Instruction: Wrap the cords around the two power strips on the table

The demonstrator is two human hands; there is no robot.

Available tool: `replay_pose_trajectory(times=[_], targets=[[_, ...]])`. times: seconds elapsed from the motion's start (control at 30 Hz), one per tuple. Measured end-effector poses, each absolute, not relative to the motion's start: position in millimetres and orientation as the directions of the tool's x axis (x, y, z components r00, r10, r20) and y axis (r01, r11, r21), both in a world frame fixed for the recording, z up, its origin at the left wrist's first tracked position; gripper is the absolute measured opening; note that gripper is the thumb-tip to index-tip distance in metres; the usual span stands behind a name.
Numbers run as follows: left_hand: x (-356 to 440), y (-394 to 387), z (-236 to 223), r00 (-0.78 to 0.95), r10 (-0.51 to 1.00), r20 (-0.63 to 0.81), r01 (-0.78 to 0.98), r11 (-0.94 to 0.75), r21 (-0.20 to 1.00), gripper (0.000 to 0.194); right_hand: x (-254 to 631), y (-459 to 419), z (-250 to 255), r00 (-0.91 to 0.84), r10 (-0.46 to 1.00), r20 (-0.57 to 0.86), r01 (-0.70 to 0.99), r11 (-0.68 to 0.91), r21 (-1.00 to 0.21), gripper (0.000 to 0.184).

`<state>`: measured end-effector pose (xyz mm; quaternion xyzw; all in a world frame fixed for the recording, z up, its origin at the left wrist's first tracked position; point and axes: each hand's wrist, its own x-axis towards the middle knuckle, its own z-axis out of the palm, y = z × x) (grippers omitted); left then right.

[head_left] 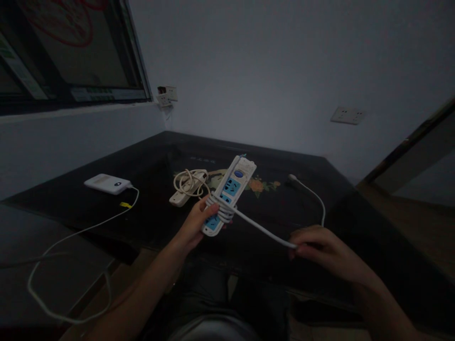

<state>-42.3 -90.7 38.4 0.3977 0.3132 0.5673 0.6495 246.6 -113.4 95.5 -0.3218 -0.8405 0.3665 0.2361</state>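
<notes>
A white power strip (242,181) with blue sockets is held tilted above the dark table by my left hand (199,219). Its white cord (263,228) is wound several turns around the strip's lower part, and my left thumb presses on the turns. From there the cord runs taut to the right into my right hand (318,248), whose fingers are closed on it. Beyond that hand the free end curves back over the table to a plug (292,178). A second, smaller power strip (179,198) lies behind my left hand, with a cream cord (192,177) looped loosely over it.
On the table's left lies a white device (106,183) with a white cable (80,232) hanging over the front edge. A yellow tag (125,205) is near it. The dark table (227,147) has a painted flower pattern. Wall sockets (347,115) are on the wall behind.
</notes>
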Motion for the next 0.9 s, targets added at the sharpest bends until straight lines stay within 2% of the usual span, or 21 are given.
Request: replay_pose_trajectory(times=[0.2,0.3,0.43,0.6,0.77,0.9], targets=[[-43.9,-104.0,49.6,0.374,0.92,0.119,-0.552,0.118,0.826,0.054,247.0,-85.6,73.6,-0.578,0.806,0.127,0.518,0.483,-0.706,0.044],[-39.6,-110.3,55.5,0.483,0.861,0.161,-0.546,0.153,0.824,0.056,238.3,-74.1,61.6,-0.621,0.779,0.087,0.546,0.509,-0.665,0.051],[-32.8,-113.4,57.0,0.572,0.801,0.179,-0.513,0.179,0.839,0.059,223.3,-64.0,46.6,-0.71,0.703,0.039,0.502,0.545,-0.671,0.05],[-35.9,-107.6,53.5,0.536,0.826,0.175,-0.499,0.143,0.855,0.058,219.0,-61.3,42.3,-0.739,0.674,-0.019,0.518,0.55,-0.656,0.05],[-44.9,-95.3,46.6,0.423,0.896,0.136,-0.523,0.119,0.844,0.062,230.3,-66.5,49.4,-0.687,0.726,-0.029,0.579,0.523,-0.626,0.05],[-48.8,-87.3,38.0,0.414,0.904,0.105,-0.53,0.145,0.835,0.056,239.1,-74.3,58.1,-0.664,0.747,-0.036,0.604,0.506,-0.616,0.051]])
